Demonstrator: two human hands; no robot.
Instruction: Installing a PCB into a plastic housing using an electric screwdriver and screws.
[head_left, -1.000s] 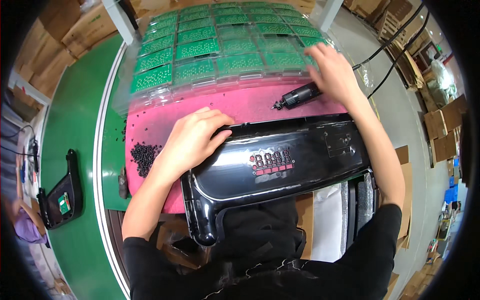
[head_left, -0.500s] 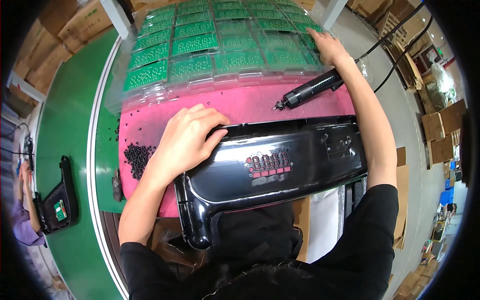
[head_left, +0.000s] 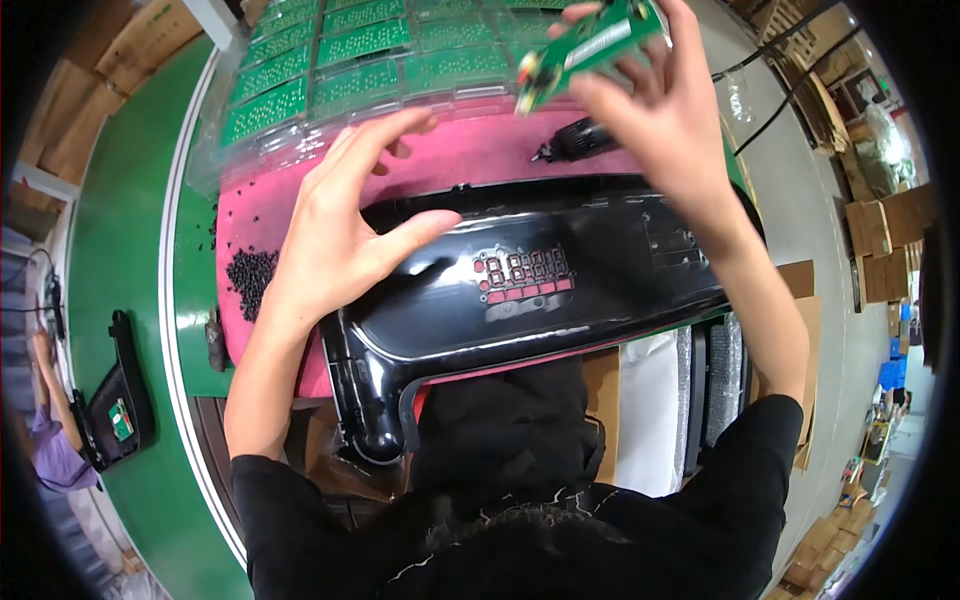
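A green circuit board (head_left: 592,52) is up in the air at the top right, tilted, with my right hand (head_left: 675,130) closed on it. Small coloured parts show at its lower left end. My left hand (head_left: 335,225) hovers over the left end of a glossy black plastic housing (head_left: 420,325), fingers spread and thumb apart, holding nothing. This housing lies across the near edge of a pink mat (head_left: 470,135) and has digit-shaped cutouts in its middle. Beyond it lies a black electric screwdriver (head_left: 582,140), its body partly hidden by my right hand.
Clear plastic trays of green boards (head_left: 360,85) stand at the back. A heap of small black screws (head_left: 250,280) sits on the mat's left. Black cables (head_left: 800,95) hang at the right. Far left, a co-worker's arm (head_left: 55,380) is beside another black housing (head_left: 110,405).
My right hand has come back from the trays with a circuit board in it. The left hand has lifted off the housing and opened. The housing appears slightly shifted in view.
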